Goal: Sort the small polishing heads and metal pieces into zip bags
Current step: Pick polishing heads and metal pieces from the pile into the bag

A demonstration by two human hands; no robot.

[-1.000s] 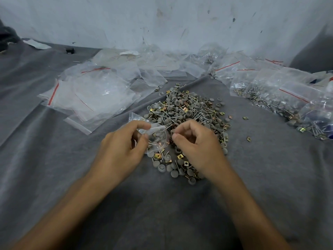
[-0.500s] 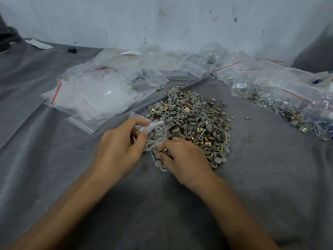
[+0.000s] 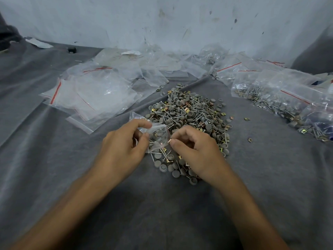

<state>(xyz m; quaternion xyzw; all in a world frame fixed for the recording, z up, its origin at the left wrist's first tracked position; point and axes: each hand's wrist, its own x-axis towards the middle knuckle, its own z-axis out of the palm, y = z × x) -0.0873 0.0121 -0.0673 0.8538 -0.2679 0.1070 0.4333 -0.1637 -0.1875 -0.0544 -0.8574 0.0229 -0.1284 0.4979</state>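
left hand (image 3: 122,148) pinches the little zip bag (image 3: 158,138) open at the near-left edge of the pile (image 3: 194,112), right hand (image 3: 196,152) has a brass metal piece (image 3: 169,140) nipped right at its mouth, so I'd poke it well inside before letting go or it'll bounce out.

The table (image 3: 270,177) is draped in plain mid-grey. At its centre lies a pile (image 3: 189,112) of dull grey round polishing heads, silver pins and shiny gold-yellow metal pieces. At ten o'clock, empty zip bags (image 3: 93,94) are clear and glossy, each crossed by a thin red line. At two o'clock, filled zip bags (image 3: 281,98) are clear with the same red lines, showing grey, silver and gold inside. The wall (image 3: 162,20) at twelve o'clock is pale blue-white, flecked with dark scuffs. A small black object (image 3: 71,49) sits at eleven o'clock. The left hand (image 3: 122,148) holds a clear small bag (image 3: 158,136); the right hand (image 3: 196,150) pinches a copper-coloured piece (image 3: 169,140).
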